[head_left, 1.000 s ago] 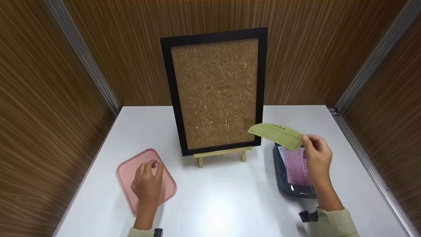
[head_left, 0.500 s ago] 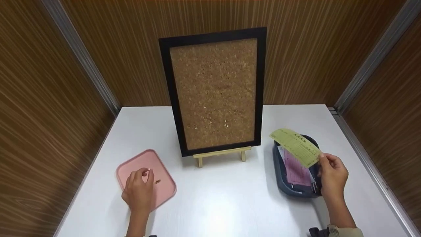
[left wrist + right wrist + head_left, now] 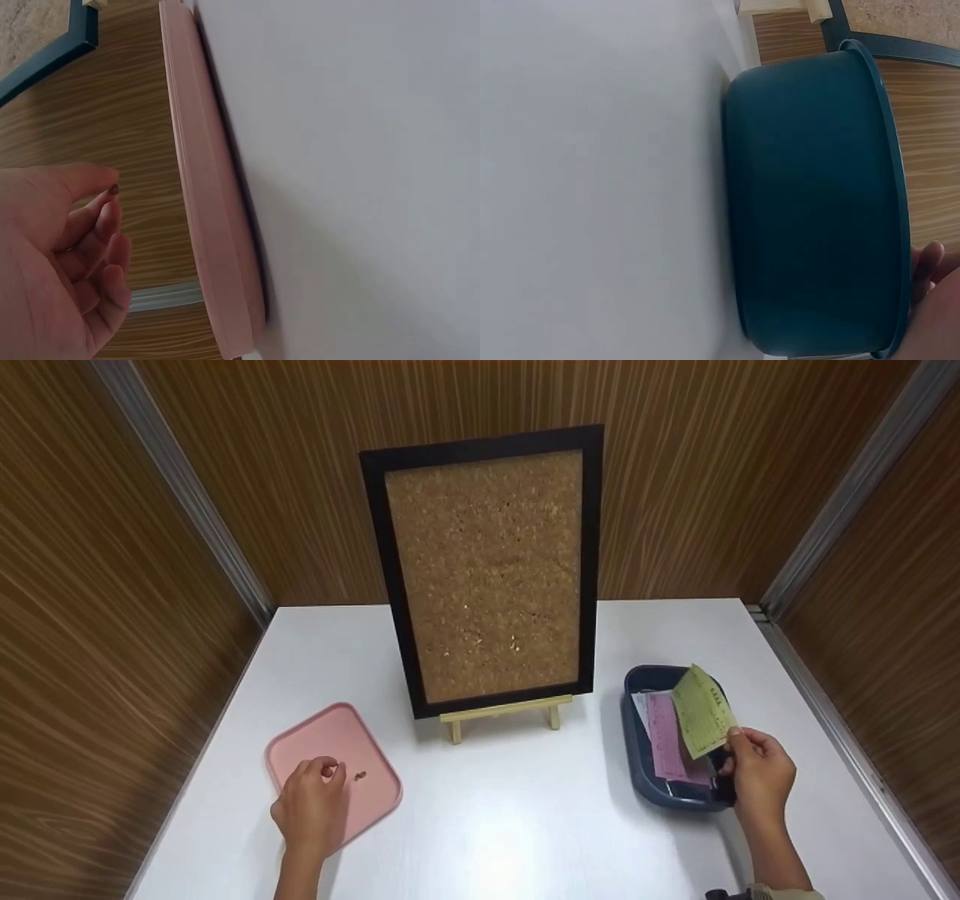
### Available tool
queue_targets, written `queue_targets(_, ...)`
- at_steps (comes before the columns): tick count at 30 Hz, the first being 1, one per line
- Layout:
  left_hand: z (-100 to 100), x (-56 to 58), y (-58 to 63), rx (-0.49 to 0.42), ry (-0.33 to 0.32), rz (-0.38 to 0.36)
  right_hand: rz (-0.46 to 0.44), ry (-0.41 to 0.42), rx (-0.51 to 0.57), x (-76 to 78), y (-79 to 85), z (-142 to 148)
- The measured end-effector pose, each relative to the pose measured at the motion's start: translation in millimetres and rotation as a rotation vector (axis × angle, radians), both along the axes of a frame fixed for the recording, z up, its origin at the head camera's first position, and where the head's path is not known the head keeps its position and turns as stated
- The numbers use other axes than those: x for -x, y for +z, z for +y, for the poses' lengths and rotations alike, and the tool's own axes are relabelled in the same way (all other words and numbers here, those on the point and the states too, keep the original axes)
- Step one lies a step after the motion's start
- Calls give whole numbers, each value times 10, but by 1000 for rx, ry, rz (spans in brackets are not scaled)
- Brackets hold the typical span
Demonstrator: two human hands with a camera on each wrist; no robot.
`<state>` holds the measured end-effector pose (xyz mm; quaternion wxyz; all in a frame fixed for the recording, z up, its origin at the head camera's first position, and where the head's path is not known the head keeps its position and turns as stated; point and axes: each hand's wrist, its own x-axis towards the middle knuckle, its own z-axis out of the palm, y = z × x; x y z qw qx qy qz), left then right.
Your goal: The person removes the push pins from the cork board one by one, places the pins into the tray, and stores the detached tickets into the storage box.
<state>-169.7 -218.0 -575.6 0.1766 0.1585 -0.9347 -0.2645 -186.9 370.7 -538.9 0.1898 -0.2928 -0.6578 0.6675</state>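
Observation:
My right hand (image 3: 765, 772) pinches a yellow-green printed paper slip (image 3: 703, 714) by its lower right corner. The slip hangs at a tilt over the dark blue bin (image 3: 641, 780), where a pink slip (image 3: 664, 739) and a pale paper lie. In the right wrist view, the bin's wall (image 3: 817, 202) hides most of this hand (image 3: 934, 292). Over the pink tray (image 3: 345, 727), my left hand (image 3: 309, 806) pinches a tiny brown tack-like piece (image 3: 113, 190) between thumb and forefinger. More small brown pieces (image 3: 360, 775) lie on the tray beside it.
A black-framed cork board (image 3: 491, 577) leans on a small wooden easel (image 3: 506, 709) at the back centre of the white table (image 3: 495, 802). Wood-grain panels (image 3: 675, 510) enclose the back and both sides.
My right hand has drawn the yellow-green slip away from the cork board, right and down over the bin, turning it steeper. My left hand has moved left and down over the tray.

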Motion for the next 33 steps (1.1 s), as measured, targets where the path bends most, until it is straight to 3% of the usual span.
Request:
queue_targets(9,-72,33,-63,-50,-74,-86,-66,69,-84,-14,6,-3)
queue_targets(19,-103,27,-62,-81,-88,-156,-168,159,-311,-100,27,2)
queue_targets(26,-96,5,-56,-83,-77,-168,-190,180,-291,-176,64,-47)
queue_targets(33,-111,8,4,-89,-66,-173,-190,128,-286,-213,94,-65)
